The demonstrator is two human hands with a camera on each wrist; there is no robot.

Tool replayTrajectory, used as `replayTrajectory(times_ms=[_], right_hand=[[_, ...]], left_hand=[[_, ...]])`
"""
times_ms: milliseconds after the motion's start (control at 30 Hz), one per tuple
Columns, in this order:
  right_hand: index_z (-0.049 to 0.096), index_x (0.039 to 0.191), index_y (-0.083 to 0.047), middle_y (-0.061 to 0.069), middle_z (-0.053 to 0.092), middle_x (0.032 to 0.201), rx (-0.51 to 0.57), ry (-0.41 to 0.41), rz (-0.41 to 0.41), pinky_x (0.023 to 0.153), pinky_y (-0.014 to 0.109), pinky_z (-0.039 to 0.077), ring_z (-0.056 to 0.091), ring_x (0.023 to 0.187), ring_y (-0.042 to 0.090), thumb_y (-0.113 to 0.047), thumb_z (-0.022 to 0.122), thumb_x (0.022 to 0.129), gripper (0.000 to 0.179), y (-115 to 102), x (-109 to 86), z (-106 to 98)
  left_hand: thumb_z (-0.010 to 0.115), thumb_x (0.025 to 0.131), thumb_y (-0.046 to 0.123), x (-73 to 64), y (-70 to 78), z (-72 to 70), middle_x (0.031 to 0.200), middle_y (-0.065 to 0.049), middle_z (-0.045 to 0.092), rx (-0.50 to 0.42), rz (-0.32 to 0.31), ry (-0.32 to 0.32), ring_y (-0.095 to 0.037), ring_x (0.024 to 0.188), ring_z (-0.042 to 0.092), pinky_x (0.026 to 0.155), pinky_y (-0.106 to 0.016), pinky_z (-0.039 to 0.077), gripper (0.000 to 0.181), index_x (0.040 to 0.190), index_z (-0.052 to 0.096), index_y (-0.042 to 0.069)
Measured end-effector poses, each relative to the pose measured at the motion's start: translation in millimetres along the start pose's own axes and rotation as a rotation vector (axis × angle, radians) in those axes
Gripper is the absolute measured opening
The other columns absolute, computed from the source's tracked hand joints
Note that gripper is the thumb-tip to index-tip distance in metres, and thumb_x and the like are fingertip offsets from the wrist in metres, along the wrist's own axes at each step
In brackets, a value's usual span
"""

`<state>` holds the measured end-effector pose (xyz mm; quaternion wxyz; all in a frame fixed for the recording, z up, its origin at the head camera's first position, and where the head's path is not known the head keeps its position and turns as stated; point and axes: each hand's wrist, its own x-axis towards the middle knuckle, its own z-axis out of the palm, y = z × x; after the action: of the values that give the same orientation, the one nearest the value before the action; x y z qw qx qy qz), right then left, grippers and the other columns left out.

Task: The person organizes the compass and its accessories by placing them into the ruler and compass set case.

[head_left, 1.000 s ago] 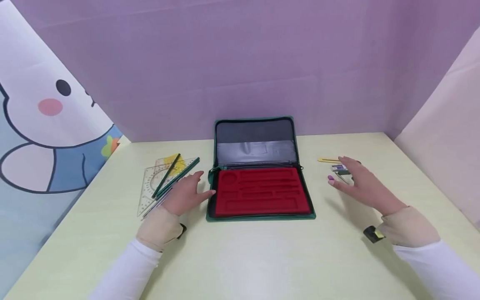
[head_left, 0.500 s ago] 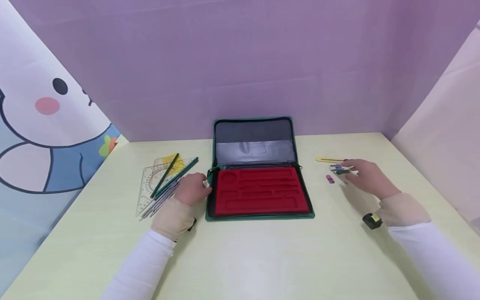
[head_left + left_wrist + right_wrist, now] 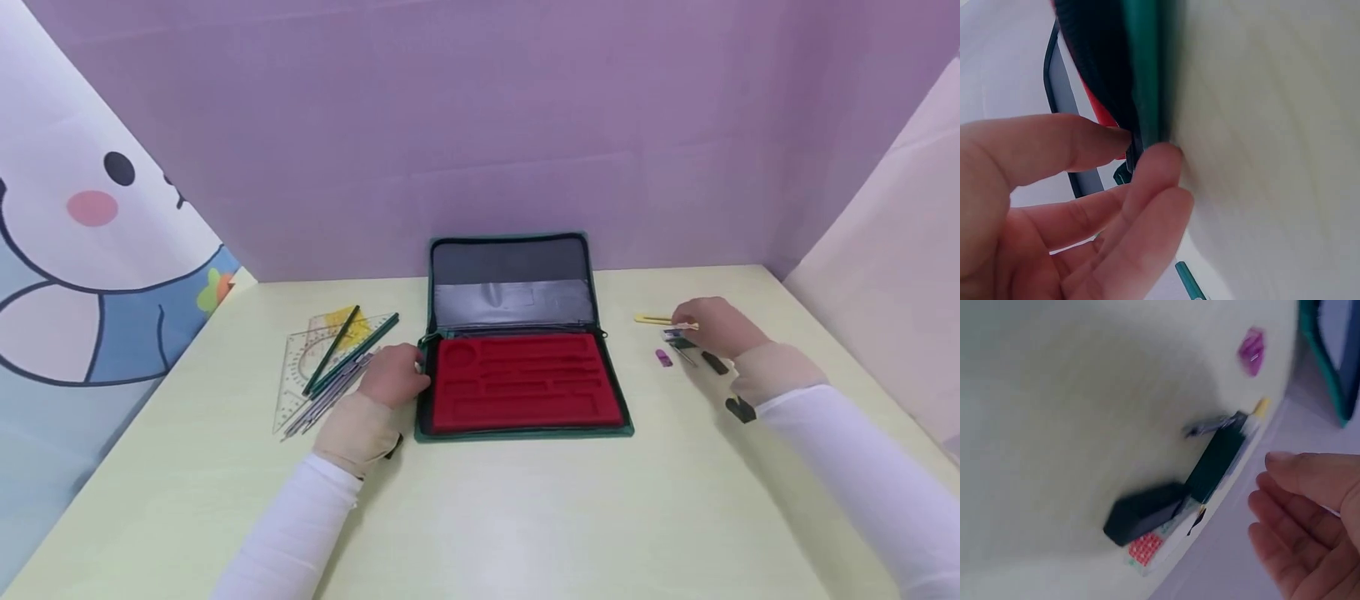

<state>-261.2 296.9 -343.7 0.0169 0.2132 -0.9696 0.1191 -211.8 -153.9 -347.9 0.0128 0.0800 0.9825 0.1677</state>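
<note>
The green zip case (image 3: 513, 304) lies unfolded, its red moulded insert (image 3: 525, 407) facing up with several hollows. At its left edge my left hand (image 3: 392, 377) pinches the green border (image 3: 1144, 69) between thumb and fingertips, as the left wrist view shows. My right hand (image 3: 718, 329) hovers over the small things on the right, fingers loosely bent and nothing between them in the right wrist view. Under and beside it lie a slim yellow strip-like tool (image 3: 651, 319), a dark green block (image 3: 1217, 459), a black tapered piece (image 3: 1147, 512) and a small purple piece (image 3: 663, 358).
Left of the case lie a transparent protractor set square (image 3: 294, 367), a yellow drawing template (image 3: 352, 325), green pencils (image 3: 330, 354) and several slim metal drawing tools (image 3: 322, 408). A purple cloth wall (image 3: 517, 125) stands behind the table (image 3: 510, 517).
My left hand has moved right to the case edge and its fingers have closed on it. My right hand dipped among the small items, then moved slightly farther back, uncovering the black piece.
</note>
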Motion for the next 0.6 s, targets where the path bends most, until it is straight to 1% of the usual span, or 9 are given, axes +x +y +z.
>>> replayTrajectory(times_ms=[133, 233, 333, 467, 533, 600], right_hand=[[0.067, 0.095, 0.005, 0.021, 0.068, 0.094, -0.023, -0.066, -0.006, 0.083, 0.053, 0.048, 0.062, 0.092, 0.041, 0.009, 0.065, 0.079, 0.017, 3.2, 6.6, 0.8], [0.068, 0.093, 0.002, 0.019, 0.068, 0.093, -0.02, -0.104, -0.02, 0.082, 0.053, 0.047, 0.062, 0.091, 0.04, 0.007, 0.065, 0.079, 0.015, 5.7, 9.1, 0.9], [0.068, 0.088, -0.002, 0.011, 0.068, 0.086, -0.027, -0.13, -0.047, 0.078, 0.049, 0.049, 0.062, 0.082, 0.03, 0.005, 0.067, 0.079, 0.011, 7.8, 12.0, 1.8], [0.064, 0.082, -0.007, 0.0, 0.062, 0.075, -0.043, -0.158, -0.059, 0.068, 0.041, 0.047, 0.052, 0.07, 0.017, 0.004, 0.068, 0.078, 0.012, 8.8, 16.3, 3.8], [0.063, 0.08, -0.008, -0.003, 0.058, 0.072, -0.046, -0.162, -0.059, 0.066, 0.038, 0.045, 0.049, 0.068, 0.016, 0.003, 0.069, 0.078, 0.013, 6.7, 18.0, 4.3], [0.063, 0.081, -0.009, -0.003, 0.058, 0.072, -0.04, -0.153, -0.056, 0.067, 0.038, 0.045, 0.05, 0.069, 0.016, 0.002, 0.069, 0.078, 0.013, 3.0, 19.5, 4.3]], left_hand=[[0.062, 0.077, 0.006, 2.8, 1.3, 0.0, 0.074, -0.009, 0.066, -0.001, -0.004, -0.014, -0.024, 0.068, 0.058, 0.065, -0.036, 0.048, 0.02, 0.094, 0.068, -0.002], [0.063, 0.076, 0.006, 4.8, 1.9, 0.3, 0.077, -0.01, 0.067, 0.002, -0.009, -0.023, -0.024, 0.069, 0.059, 0.066, -0.037, 0.049, 0.02, 0.094, 0.068, -0.002], [0.064, 0.077, 0.006, 5.4, 2.1, 0.7, 0.081, -0.011, 0.068, 0.002, -0.02, -0.033, -0.024, 0.072, 0.06, 0.068, -0.037, 0.05, 0.021, 0.096, 0.068, -0.002], [0.065, 0.078, 0.007, 5.1, 1.0, 0.9, 0.084, -0.012, 0.069, -0.006, -0.037, -0.039, -0.024, 0.074, 0.061, 0.07, -0.038, 0.051, 0.023, 0.098, 0.068, -0.003], [0.065, 0.078, 0.007, 4.8, -0.3, 1.0, 0.084, -0.012, 0.069, -0.008, -0.042, -0.039, -0.025, 0.075, 0.062, 0.071, -0.038, 0.051, 0.023, 0.099, 0.067, -0.003], [0.065, 0.078, 0.007, 4.4, -1.3, 0.7, 0.085, -0.013, 0.07, -0.013, -0.046, -0.039, -0.025, 0.076, 0.062, 0.072, -0.038, 0.051, 0.024, 0.099, 0.067, -0.003]])
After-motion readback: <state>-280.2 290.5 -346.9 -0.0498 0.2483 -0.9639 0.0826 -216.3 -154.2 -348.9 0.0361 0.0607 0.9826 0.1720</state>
